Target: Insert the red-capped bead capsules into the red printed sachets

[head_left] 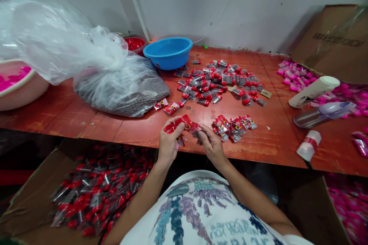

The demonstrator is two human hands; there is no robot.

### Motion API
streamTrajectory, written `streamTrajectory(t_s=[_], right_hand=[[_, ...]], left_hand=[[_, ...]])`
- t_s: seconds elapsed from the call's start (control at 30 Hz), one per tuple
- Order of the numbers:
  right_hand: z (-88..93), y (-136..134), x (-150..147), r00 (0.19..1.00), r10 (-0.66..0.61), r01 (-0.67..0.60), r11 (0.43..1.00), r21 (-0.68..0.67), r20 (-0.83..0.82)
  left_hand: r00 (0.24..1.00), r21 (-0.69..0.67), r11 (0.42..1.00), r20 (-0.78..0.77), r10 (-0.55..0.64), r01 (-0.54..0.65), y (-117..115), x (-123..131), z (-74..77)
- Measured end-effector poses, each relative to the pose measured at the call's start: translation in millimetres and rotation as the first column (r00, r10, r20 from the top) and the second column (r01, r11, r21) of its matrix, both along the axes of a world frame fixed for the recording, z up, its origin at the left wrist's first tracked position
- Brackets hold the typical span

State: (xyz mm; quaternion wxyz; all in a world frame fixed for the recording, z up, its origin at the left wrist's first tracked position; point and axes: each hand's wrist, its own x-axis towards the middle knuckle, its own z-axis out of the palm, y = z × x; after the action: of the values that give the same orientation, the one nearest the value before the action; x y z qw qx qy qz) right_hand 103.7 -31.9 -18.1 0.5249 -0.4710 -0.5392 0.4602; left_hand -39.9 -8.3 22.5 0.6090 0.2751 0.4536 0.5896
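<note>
My left hand (169, 142) is closed on a red printed packet (184, 124) at the table's near edge. My right hand (211, 143) pinches the same packet's right end, fingers together. Just right of my hands lies a small heap of red packets (233, 126). Farther back sits a large pile of red-capped clear packets (220, 81). Two loose red packets (166, 106) lie beside a plastic bag.
A big clear plastic bag of dark beads (123, 87) sits left, a blue bowl (168, 51) behind it. Pink items (299, 76), white bottles (313, 91) and a cardboard box (333, 38) stand right. A cardboard box of red-capped packets (97, 191) lies below the table (276, 137).
</note>
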Motion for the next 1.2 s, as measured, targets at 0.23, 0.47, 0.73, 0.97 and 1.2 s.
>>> streamTrajectory(t_s=[0.23,0.47,0.73,0.97,1.2], right_hand=[[3.3,1,-3,0.984,-0.036,0.016,0.993,-0.118,-0.172],[4.1,0,-7,0.976,-0.009,-0.019,0.992,-0.125,-0.218],[-5.8,-1,-4,0.986,0.148,-0.149,0.989,-0.003,-0.077],[-4.6,-4,-7,0.992,0.047,-0.048,0.999,-0.005,-0.114],[-1.1,-5,-13,0.945,-0.079,0.043,0.992,-0.119,-0.318]], left_hand=[[0.996,0.044,0.997,-0.056,0.070,-0.067,0,-1,3.8],[0.996,0.067,0.996,-0.075,0.055,-0.050,-4,4,3.1],[0.992,-0.011,0.995,-0.076,-0.104,0.104,-7,3,-0.1],[0.991,-0.005,0.992,-0.037,-0.129,0.129,-10,7,-3.0],[0.989,-0.010,0.990,0.048,-0.141,0.142,-16,17,-3.1]])
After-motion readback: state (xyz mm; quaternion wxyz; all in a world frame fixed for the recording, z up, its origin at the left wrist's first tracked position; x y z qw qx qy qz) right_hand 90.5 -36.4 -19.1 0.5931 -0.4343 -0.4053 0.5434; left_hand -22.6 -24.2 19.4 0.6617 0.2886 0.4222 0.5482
